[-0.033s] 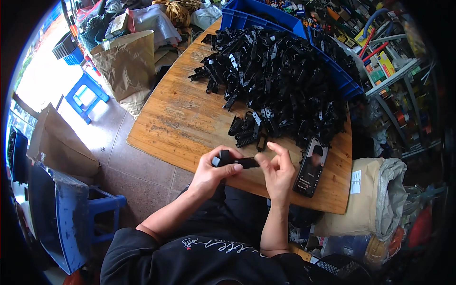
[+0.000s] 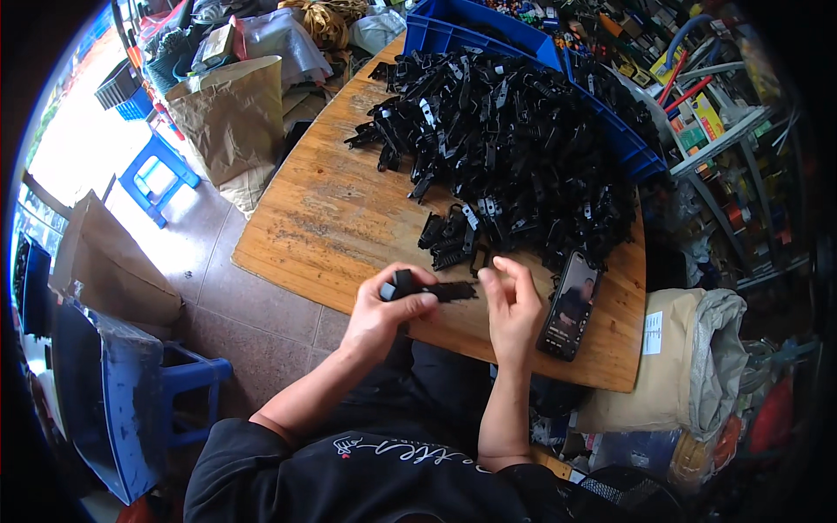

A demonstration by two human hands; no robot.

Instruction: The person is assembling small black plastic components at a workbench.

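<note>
My left hand (image 2: 377,318) is closed round a black elongated part (image 2: 453,292), with its thumb laid along the near side. A blocky black end sticks out by the fingers, and the narrow, ridged end points right. My right hand (image 2: 513,312) is raised just beyond that narrow end, thumb and forefinger apart, with nothing visible between them. Just beyond the hands, on the wooden table (image 2: 305,209), lie a small black rectangular frame (image 2: 479,259) and a small cluster of black parts (image 2: 449,237). Behind them spreads a big heap of similar black parts (image 2: 514,131).
A phone (image 2: 571,305) with a lit screen lies right of my right hand. Blue crates (image 2: 484,39) border the heap at the back. A paper sack (image 2: 228,118) and blue stools (image 2: 196,383) stand left of the table; a wrapped bag (image 2: 649,383) is at right.
The right thumb and fingers have drawn slightly away from the narrow end of the black part. My left hand has shifted a little left with it. The phone's picture has changed.
</note>
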